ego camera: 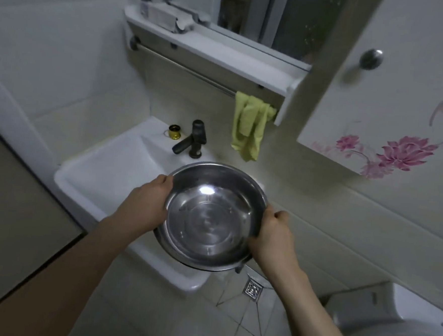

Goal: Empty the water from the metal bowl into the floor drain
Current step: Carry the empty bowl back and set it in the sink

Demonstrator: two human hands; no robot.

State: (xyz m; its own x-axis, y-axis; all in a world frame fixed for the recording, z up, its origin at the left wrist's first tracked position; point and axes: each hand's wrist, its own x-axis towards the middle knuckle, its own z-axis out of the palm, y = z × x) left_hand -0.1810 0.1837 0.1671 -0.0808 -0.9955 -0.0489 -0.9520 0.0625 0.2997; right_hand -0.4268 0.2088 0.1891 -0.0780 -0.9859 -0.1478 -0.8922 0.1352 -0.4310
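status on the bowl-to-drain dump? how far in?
Done: the metal bowl is lifted, gripped at its rim by the left hand and right hand. In hand: it is held above the sink edge, roughly level; whether water remains is unclear. Left: tipping it over the floor drain below.

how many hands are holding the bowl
2: the left hand grips the bowl's left rim, the right hand grips its right rim.
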